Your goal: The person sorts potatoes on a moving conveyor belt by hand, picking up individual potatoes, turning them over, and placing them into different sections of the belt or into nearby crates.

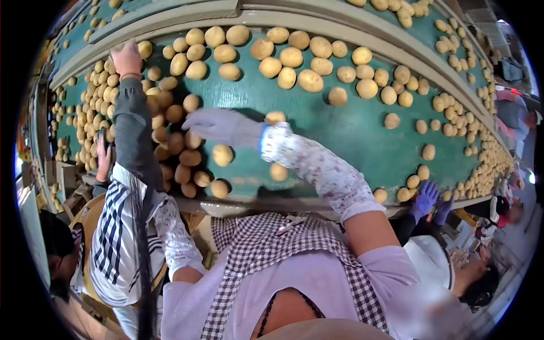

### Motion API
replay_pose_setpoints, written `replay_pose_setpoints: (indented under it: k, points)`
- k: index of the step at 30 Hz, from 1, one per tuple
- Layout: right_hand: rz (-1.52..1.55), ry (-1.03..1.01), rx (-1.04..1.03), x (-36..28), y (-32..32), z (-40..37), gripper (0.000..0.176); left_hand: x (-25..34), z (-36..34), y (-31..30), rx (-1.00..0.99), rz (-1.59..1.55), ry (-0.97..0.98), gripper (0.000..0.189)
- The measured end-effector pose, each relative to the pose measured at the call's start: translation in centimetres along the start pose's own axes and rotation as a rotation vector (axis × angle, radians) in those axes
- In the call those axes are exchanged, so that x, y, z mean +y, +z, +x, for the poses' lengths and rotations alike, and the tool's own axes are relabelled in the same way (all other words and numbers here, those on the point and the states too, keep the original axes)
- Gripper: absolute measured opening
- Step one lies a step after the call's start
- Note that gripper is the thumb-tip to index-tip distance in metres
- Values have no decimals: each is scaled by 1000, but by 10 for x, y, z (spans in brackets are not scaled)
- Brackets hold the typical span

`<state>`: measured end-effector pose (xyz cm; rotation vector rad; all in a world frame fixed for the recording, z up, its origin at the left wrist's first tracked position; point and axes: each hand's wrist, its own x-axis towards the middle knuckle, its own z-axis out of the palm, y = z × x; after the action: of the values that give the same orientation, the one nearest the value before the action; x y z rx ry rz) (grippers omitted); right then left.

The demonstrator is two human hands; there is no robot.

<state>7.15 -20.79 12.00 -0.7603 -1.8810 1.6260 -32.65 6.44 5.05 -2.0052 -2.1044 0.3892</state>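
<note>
My right hand [221, 126], in a pale lavender glove, reaches left over the green conveyor belt [340, 136], its fingers stretched out and slightly blurred. Its fingertips are beside a dense group of potatoes [175, 113]; whether they touch any cannot be made out. One potato [222, 154] lies just below the hand, and another potato [276, 117] is partly covered by my wrist. A floral sleeve [175, 235] covers my left forearm, which extends toward the belt's near edge. The left hand itself is hidden behind a co-worker's dark sleeve [136, 124].
At left, a co-worker's bare hand [126, 58] reaches the far rail [170, 22]; another bare hand [103, 158] is near the piled potatoes [93, 113]. At right, a person's purple-gloved hand [425, 199] rests near the belt edge. More potatoes [453, 45] lie on a farther belt.
</note>
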Motion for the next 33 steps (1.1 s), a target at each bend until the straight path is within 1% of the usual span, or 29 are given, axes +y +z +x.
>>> replay_pose_setpoints:
  k: [1,3,4,5,6,7,8,9,10,11,13,14,15,16,17,18,19,20,21,22,24,25,26,27,28,29,30,31,33]
  points:
    - [-246,-199,256,0,-17,-17,30,22,-61,-11,95,-79,-11,45]
    - [-757,-288,663,2,-82,-62,30,118,-304,-23,228,-243,-23,54]
    - [-763,14,719,23,-98,-98,35,160,-392,-13,175,-246,-38,59]
    - [-1285,-72,897,26,-111,-125,44,187,-404,-58,251,-637,58,62]
    - [-1355,234,830,43,-118,-158,52,217,-420,-86,276,-759,90,56]
    - [-1390,457,638,67,-131,-182,62,250,-427,-96,389,-808,143,53]
    - [-1256,344,706,87,-122,-196,66,260,-418,-137,216,-909,297,50]
    - [-1275,489,614,80,-117,-197,74,282,-420,-141,154,-939,465,49]
    - [-1337,524,635,81,-118,-197,76,302,-426,-135,-2,-1013,609,52]
    - [-1386,566,646,85,-113,-199,78,329,-438,-116,110,-965,724,55]
    - [-1384,384,722,79,-115,-193,73,346,-462,-87,156,-921,750,53]
    - [-1327,622,625,70,-127,-177,72,345,-470,-82,152,-899,752,51]
    - [-1329,607,619,58,-133,-168,72,327,-470,-90,55,-890,722,48]
    - [-1347,688,456,46,-142,-164,70,310,-470,-99,-38,-876,690,46]
    - [-1370,762,287,35,-158,-161,68,290,-471,-95,11,-841,621,46]
    - [-1200,493,421,48,-190,-170,58,267,-471,-86,58,-805,552,45]
    - [-899,398,561,40,-209,-166,42,236,-465,-79,33,-803,414,44]
    - [-391,351,715,29,-226,-153,40,204,-457,-77,7,-799,288,42]
    - [126,292,830,22,-241,-135,38,179,-454,-88,151,-700,281,40]
    - [120,285,822,24,-253,-120,38,173,-453,-73,228,-684,205,40]
    - [-17,354,774,41,-265,-102,37,173,-452,-76,329,-758,124,41]
    - [-640,438,631,57,-235,-94,35,184,-445,-91,363,-857,119,43]
    - [-1016,421,581,73,-191,-88,48,192,-438,-132,271,-938,206,45]
    - [-1400,405,561,89,-147,-82,64,203,-435,-151,142,-879,365,47]
    - [-1148,313,562,87,-108,-77,78,227,-441,-141,161,-1005,480,47]
    - [-1276,325,366,59,-74,-74,62,252,-451,-127,193,-950,589,49]
    - [-1372,194,171,45,-61,-73,57,270,-461,-111,223,-892,696,51]
    - [-1448,44,-16,31,-48,-71,51,279,-468,-93,229,-891,688,51]
    - [-262,265,-14,14,-28,-70,38,279,-486,-68,145,-717,810,58]
